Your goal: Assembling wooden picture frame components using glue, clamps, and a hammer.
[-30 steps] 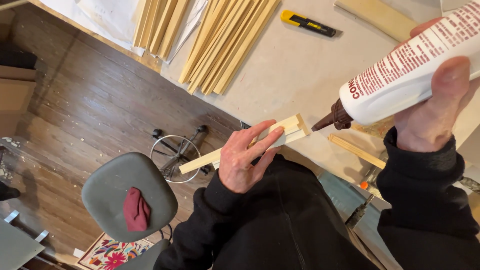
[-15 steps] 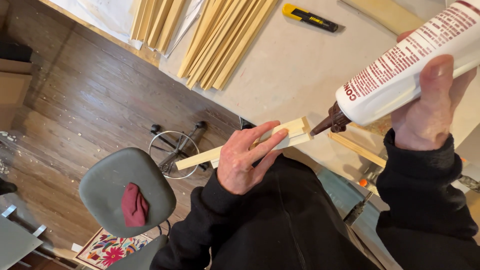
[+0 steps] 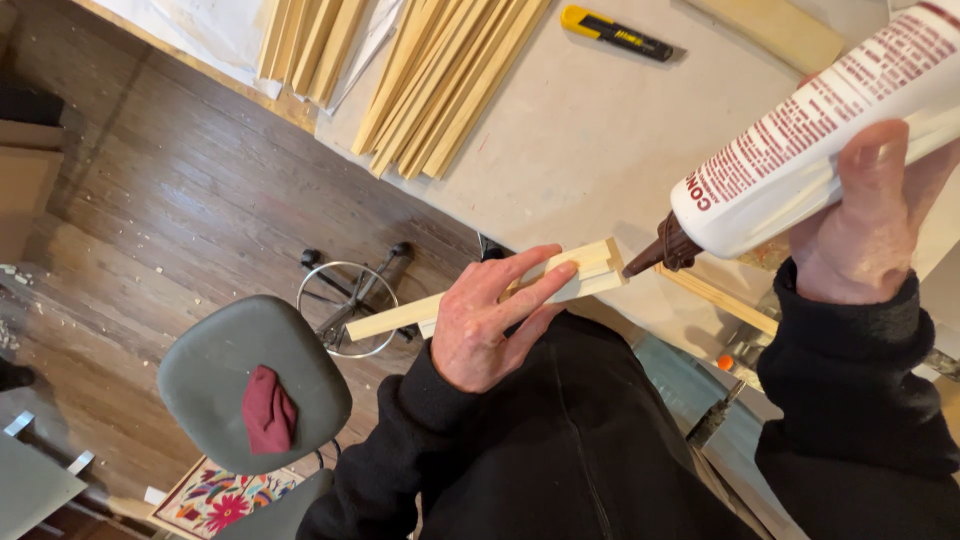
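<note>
Pale square wood strip (image 3: 590, 272), smooth white glue bottle (image 3: 800, 150)

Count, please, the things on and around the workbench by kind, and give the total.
Glue bottle, in the right hand: 1
Wooden strip piece, under the left hand: 1
Piles of wooden strips: 2
Utility knife: 1
Stool: 1
Red cloth: 1
Total: 7

Pale workbench (image 3: 590, 130) bears wood strips (image 3: 440, 70) (fanned) and a utility knife (image 3: 615, 33).
</note>
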